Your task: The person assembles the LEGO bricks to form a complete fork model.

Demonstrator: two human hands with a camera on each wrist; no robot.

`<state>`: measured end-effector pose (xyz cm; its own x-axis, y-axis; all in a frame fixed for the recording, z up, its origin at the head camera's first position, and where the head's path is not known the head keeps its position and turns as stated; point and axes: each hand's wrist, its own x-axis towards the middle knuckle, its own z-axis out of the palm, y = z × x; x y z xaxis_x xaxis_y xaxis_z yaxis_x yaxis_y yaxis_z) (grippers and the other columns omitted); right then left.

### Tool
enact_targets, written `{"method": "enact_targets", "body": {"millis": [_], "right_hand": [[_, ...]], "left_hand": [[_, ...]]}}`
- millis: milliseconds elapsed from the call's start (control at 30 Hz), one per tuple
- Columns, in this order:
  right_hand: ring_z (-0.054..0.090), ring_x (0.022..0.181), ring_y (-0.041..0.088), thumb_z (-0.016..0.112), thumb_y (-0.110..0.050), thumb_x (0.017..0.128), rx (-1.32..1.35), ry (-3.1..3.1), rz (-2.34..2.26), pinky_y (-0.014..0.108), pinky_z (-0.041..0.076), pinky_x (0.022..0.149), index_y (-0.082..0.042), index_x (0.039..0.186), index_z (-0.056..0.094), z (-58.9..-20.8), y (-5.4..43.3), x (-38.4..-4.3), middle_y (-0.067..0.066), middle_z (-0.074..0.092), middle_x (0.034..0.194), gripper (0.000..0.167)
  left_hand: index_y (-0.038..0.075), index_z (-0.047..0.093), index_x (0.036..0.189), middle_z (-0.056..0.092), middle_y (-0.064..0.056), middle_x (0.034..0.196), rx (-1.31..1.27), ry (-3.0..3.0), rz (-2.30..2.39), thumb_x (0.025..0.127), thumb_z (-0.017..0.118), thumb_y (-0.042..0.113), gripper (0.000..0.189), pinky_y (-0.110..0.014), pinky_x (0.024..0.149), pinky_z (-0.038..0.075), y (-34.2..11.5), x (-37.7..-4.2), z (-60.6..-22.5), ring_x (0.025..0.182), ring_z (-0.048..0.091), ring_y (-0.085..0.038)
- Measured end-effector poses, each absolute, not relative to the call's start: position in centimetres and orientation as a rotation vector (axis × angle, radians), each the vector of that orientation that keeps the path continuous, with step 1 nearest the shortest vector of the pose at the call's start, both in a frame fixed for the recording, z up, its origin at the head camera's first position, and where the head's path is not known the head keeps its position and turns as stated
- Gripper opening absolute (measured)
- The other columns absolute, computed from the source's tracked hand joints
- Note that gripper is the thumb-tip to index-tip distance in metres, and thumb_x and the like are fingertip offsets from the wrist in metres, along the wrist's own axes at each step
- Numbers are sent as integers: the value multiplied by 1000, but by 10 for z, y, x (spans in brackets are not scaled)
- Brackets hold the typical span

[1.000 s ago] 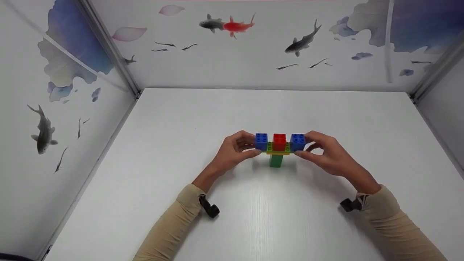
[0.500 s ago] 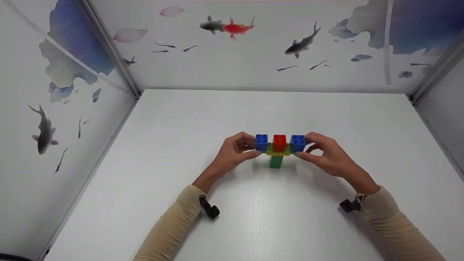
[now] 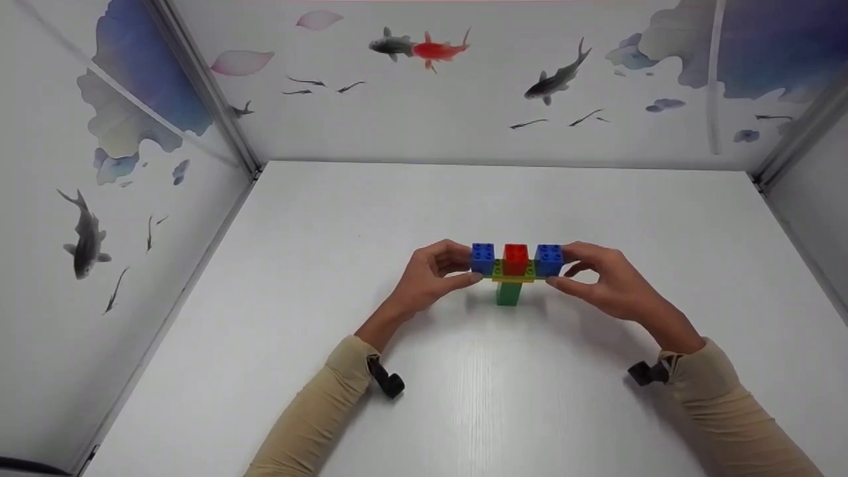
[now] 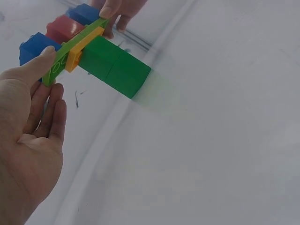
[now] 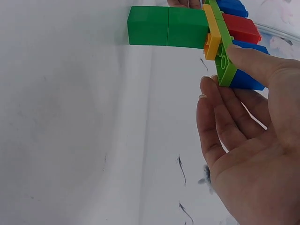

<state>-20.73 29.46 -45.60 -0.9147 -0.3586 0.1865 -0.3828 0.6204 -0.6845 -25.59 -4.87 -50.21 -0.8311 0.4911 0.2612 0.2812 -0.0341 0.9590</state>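
A toy brick build stands upright on the white table in the head view. Two stacked green bricks (image 5: 168, 26) form its post, with a thin yellow plate (image 5: 212, 33) on top. Across that lies a longer lime green plate (image 4: 58, 63). Above it sit a left blue brick (image 3: 482, 258), a red brick (image 3: 515, 260) in the middle and a right blue brick (image 3: 548, 260). My left hand (image 3: 427, 278) pinches the left end of the build between thumb and fingers. At the opposite end my right hand (image 3: 603, 281) grips in the same way, thumb at the lime plate's edge.
The white table (image 3: 318, 218) spreads around both arms. A back wall (image 3: 464, 99) with printed fish and a side wall (image 3: 40, 265) on the left border it. Each sleeve cuff has a small black wrist camera, one left (image 3: 386, 379) and one right (image 3: 646, 373).
Both hands keep their grip on the build's ends. The whole head view shifts very slightly; build and hands stay put relative to the table.
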Motion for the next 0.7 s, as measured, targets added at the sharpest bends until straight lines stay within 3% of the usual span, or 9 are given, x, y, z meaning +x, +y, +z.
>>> {"method": "enact_targets", "body": {"millis": [167,367,533,700], "right_hand": [[75,113,23,79,-29,101,640,-2750,1236,14,58,93,-12,147,66,-455,294,-208,6,77,133,50],[75,118,26,73,-30,106,582,-2720,1320,4,51,96,-10,154,57,-456,294,-209,13,76,136,54],[72,129,36,69,-32,108,537,-2749,1352,4,48,98,-7,159,52,-459,293,-210,18,71,143,59],[70,133,37,67,-31,109,525,-2737,1380,5,49,98,-4,161,50,-465,289,-210,20,68,148,61]], "left_hand": [[12,75,133,79,-7,130,797,2117,1989,97,84,20,38,-36,107,60,-51,-257,-502,118,77,-23],[14,75,138,79,-5,130,802,2153,1992,101,79,24,38,-34,107,61,-49,-256,-501,119,77,-21],[18,73,140,79,-2,132,768,2191,2017,102,79,26,39,-34,106,61,-42,-254,-500,121,77,-18],[19,70,142,78,0,133,731,2230,2021,103,77,28,41,-32,106,61,-40,-251,-500,120,77,-15]]}}
